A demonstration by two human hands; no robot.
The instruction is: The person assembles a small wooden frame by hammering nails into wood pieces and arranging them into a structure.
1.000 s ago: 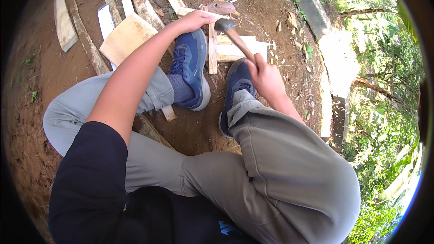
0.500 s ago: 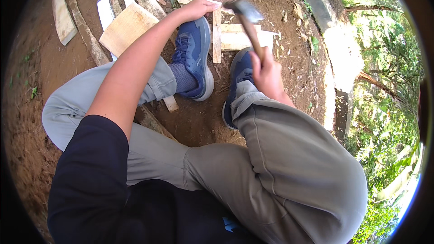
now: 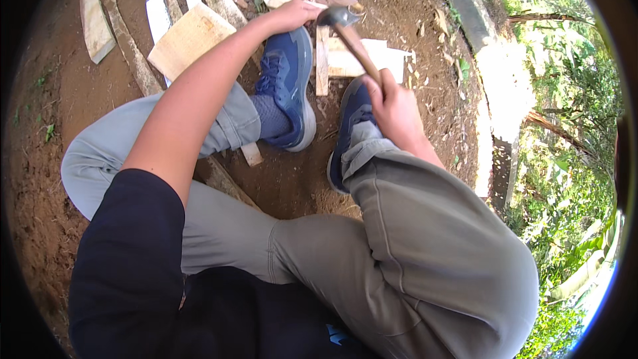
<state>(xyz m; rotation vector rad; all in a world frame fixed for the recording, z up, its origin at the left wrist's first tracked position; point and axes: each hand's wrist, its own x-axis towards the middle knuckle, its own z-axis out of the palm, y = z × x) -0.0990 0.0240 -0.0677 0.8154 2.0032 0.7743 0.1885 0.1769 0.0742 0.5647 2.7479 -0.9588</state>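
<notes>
Pale wood strips lie nailed in a rough cross on the bare dirt, and the hammer (image 3: 345,30) has dropped since half a second ago: its dark metal head now sits low, right over the top end of the upright wooden strip (image 3: 322,60), near the left hand's fingertips. The right hand (image 3: 392,103) is clenched round the wooden handle near its lower end. The left hand (image 3: 292,14) presses down on the wood beside the strike point, fingers curled. Both blue shoes (image 3: 287,83) pin the pieces. The blow looks just landed, so the nail is likely deeper.
</notes>
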